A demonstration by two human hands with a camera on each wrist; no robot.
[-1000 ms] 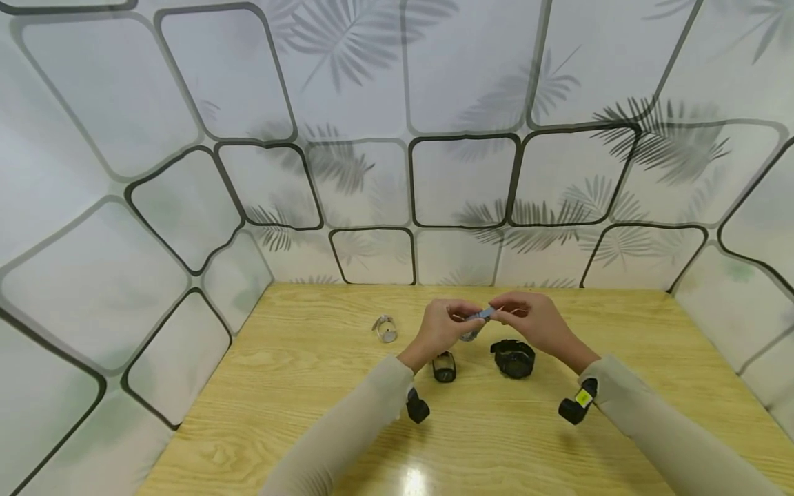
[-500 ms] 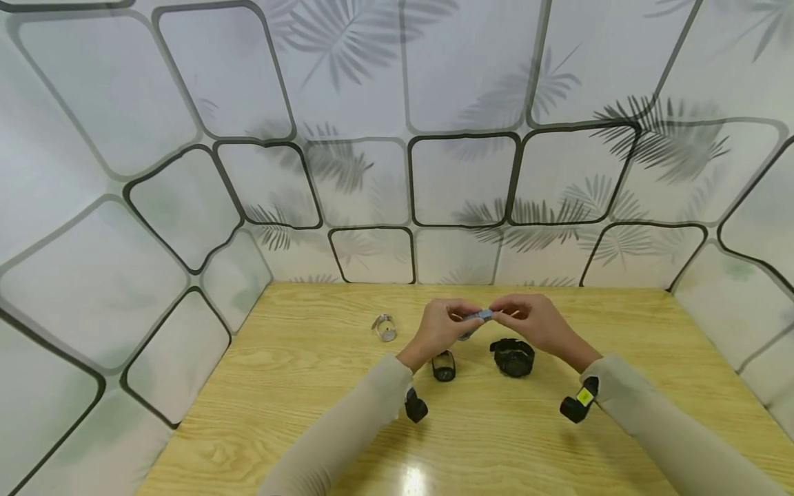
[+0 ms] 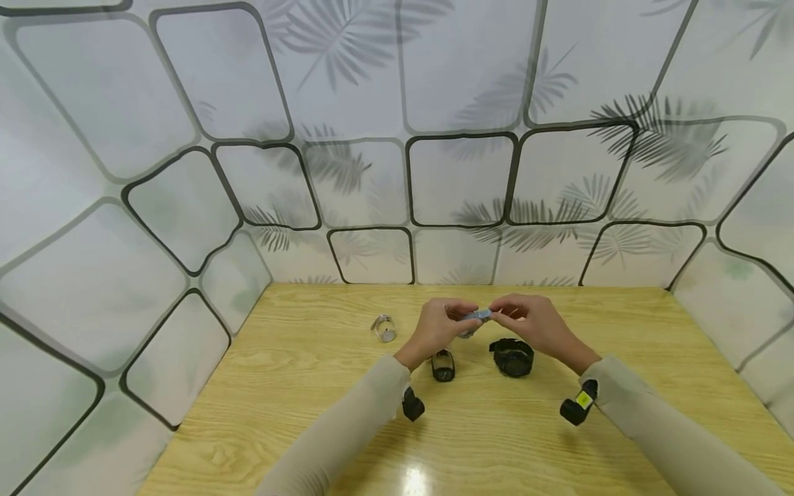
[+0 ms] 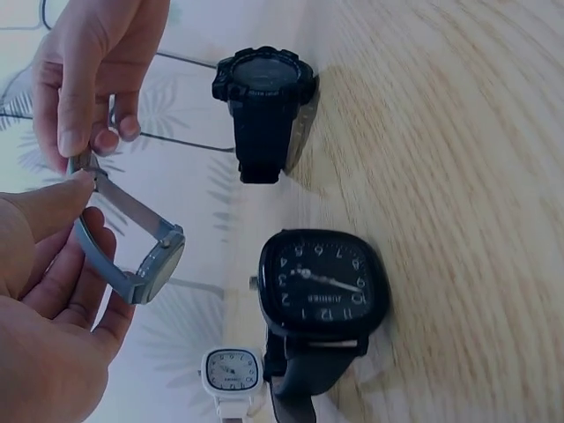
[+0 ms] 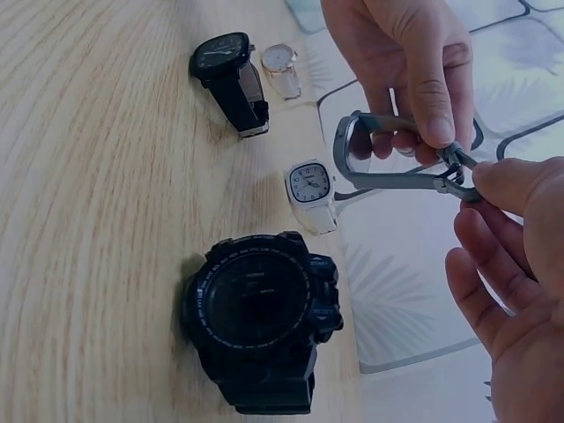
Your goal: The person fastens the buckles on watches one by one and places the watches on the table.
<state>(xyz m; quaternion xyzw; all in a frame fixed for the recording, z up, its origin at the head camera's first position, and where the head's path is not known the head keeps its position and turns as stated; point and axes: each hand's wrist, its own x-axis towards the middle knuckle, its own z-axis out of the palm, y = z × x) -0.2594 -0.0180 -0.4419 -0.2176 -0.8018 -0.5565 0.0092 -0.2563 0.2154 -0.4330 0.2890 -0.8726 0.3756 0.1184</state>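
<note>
Both hands hold a wristwatch with a grey-blue strap (image 4: 123,207) up over the table, its strap bent into a loop. My left hand (image 3: 435,327) grips one side of the strap with thumb and fingers. From the other side my right hand (image 3: 533,320) pinches the strap end by the metal buckle (image 5: 451,163). The watch case (image 4: 161,264) hangs at the loop's far end. In the head view the fingers hide much of this watch.
Below the hands lie a big round black watch (image 3: 513,357) and a squarish black watch (image 3: 443,366). A small light round-faced watch (image 3: 384,329) is further left. The right wrist view shows a white square-faced watch (image 5: 310,183). A patterned wall backs the wooden table (image 3: 298,386).
The grey-blue strap end between the hands has tilted flatter and shifted slightly left. Both hands keep their hold, and the watches on the table stay put.
</note>
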